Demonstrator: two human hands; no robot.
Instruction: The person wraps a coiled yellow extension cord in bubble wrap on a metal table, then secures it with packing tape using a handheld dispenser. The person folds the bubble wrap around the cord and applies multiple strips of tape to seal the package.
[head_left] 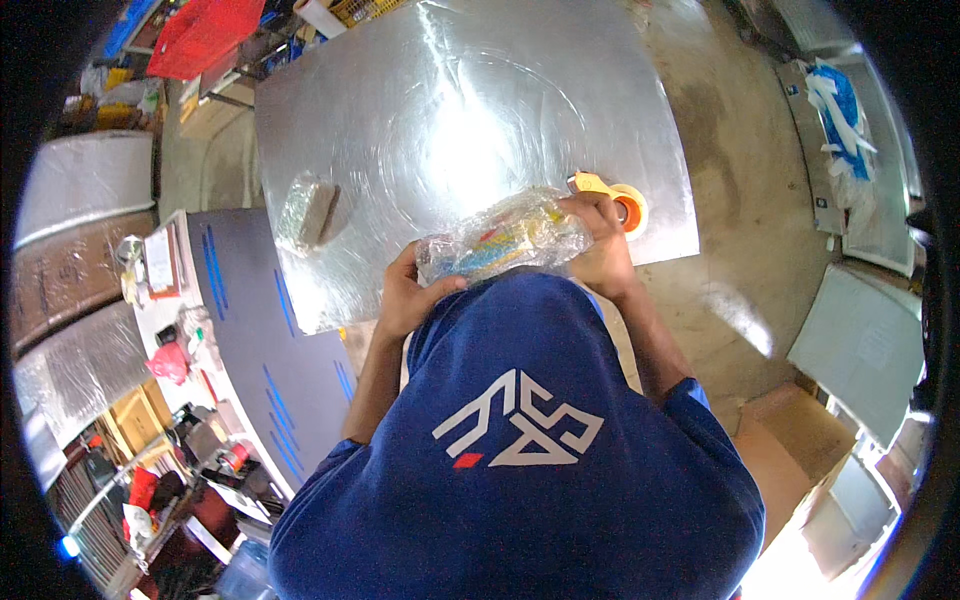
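Between my two hands is a bundle in clear, crinkled bubble-wrap-like plastic (500,245), with yellow, blue and red showing through; what is inside I cannot make out. My left hand (408,300) grips its left end, thumb on the near side. Around the right end, my right hand (602,245) has its fingers closed. The bundle is at the near edge of a shiny metal-topped table (350,120). Just beyond my right hand lies an orange-yellow tape dispenser (627,205) with a roll in it. A second plastic-wrapped block (307,212) rests on the table's left side.
To the left stands a grey board-topped table (240,290) with blue strips, beside a cluttered white surface (185,345). Wrapped boxes (85,260) line the far left. At right are an open cardboard box (790,440) and a bench with blue and white plastic (843,115).
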